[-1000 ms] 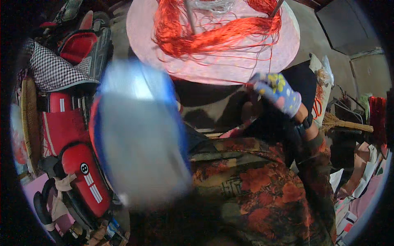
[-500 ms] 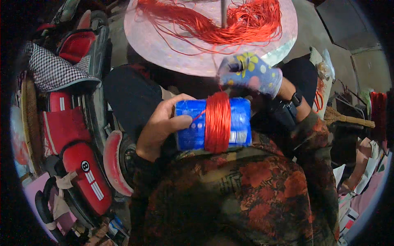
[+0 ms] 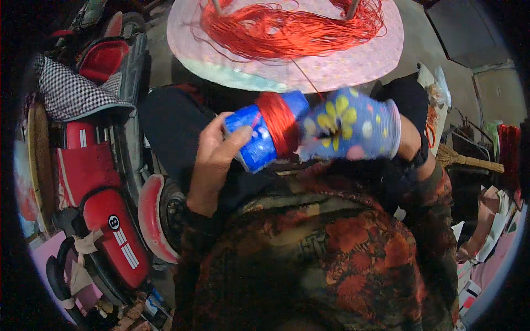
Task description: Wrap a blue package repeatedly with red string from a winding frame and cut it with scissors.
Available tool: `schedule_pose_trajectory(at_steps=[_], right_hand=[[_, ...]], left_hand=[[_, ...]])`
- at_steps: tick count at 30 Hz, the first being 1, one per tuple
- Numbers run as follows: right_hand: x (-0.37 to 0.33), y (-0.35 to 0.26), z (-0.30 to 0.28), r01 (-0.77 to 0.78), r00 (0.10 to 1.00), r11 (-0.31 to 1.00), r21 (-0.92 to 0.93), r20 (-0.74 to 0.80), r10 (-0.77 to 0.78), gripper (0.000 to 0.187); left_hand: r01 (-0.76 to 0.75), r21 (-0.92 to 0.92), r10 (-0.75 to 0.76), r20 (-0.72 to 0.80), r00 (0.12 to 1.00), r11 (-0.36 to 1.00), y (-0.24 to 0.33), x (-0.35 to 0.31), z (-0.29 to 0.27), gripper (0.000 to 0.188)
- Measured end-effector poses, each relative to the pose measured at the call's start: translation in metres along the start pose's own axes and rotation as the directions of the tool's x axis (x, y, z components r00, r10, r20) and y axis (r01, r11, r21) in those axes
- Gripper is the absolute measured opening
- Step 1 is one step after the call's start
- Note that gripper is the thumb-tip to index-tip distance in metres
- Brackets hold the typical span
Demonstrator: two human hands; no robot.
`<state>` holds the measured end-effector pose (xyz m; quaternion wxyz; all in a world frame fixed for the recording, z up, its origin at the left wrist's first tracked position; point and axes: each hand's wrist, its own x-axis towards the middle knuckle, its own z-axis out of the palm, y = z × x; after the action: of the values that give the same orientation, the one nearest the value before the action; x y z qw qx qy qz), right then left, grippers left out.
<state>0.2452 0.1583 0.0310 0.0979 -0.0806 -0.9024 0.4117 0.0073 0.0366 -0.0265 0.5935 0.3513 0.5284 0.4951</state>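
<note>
My bare left hand (image 3: pixel 215 157) is closed on the left end of a blue packet (image 3: pixel 255 150), thumb on top. Bright red cord (image 3: pixel 277 124) is wound in a thick band round the packet's middle, and the packet tilts up to the right. Close against its right end is my right hand (image 3: pixel 353 126), in a blue-grey glove with yellow flowers and dots. A single strand runs from the loose skein of red cord (image 3: pixel 298 38) down into the closed glove; its fingertips are partly hidden and blurred. The skein lies on a pink round board (image 3: pixel 243 74) round upright rods.
A red and black ride-on vehicle (image 3: pixel 116 237) stands at the left, with a checked cloth (image 3: pixel 83 91) above it. At the right are orange-handled scissors (image 3: pixel 430 134), a straw broom (image 3: pixel 469 160) and a pile of papers and cardboard (image 3: pixel 483 220). The board's edge is just beyond my knees.
The board has turned, bringing two rods into view instead of one. My left hand has tilted the packet. My gloved right hand has come down and nearer, beside the packet's right end.
</note>
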Motion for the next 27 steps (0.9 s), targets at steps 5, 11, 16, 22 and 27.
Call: schedule_pose_trajectory(at_steps=[5, 11, 16, 22, 27], right_hand=[[0.018, 0.036, 0.000, -0.258, 0.962, 0.876, 0.407, 0.029, 0.270, 0.016], [-0.017, 0.062, 0.039, -0.345, 0.924, 0.745, 0.571, 0.068, 0.376, 0.028], [-0.022, 0.007, 0.033, -0.233, 0.969, 0.870, 0.434, 0.177, 0.171, 0.021], [0.011, -0.003, -0.001, 0.014, 0.991, 0.997, 0.075, -0.137, -0.004, 0.019], [0.007, 0.062, 0.034, -0.170, 0.967, 0.891, 0.422, -0.102, 0.233, 0.022]], left_hand=[[0.260, -0.078, -0.216, 0.361, 0.907, 0.963, 0.008, -0.012, 0.000, 0.038], [0.041, -0.466, 0.049, 0.179, 0.983, 0.884, 0.010, -0.029, -0.013, 0.049], [-0.281, -0.486, 0.152, -0.287, 0.946, 0.828, 0.023, -0.015, -0.006, 0.038], [0.104, 0.052, -0.106, 0.022, 0.994, 0.993, 0.013, -0.015, -0.002, 0.042], [0.269, -0.173, -0.210, 0.299, 0.931, 0.947, 0.008, -0.022, -0.005, 0.058]])
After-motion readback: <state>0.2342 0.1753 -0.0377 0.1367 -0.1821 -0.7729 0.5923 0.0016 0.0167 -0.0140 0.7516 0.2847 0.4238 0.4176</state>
